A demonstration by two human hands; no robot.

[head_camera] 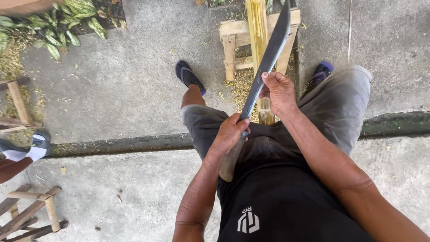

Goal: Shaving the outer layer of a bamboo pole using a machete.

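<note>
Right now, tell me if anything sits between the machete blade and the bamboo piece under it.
Nothing visible does. The machete blade lies along the bamboo piece on the wooden stand. The right hand grips both together; the left hand holds the handle. Whether the edge touches the bamboo cannot be told.

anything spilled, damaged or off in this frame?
Yes: pale shavings litter the concrete around the wooden stand and under the bamboo piece. The left hand grips the long blade's handle; the right hand has bare fingers pressed against the blade.
</note>
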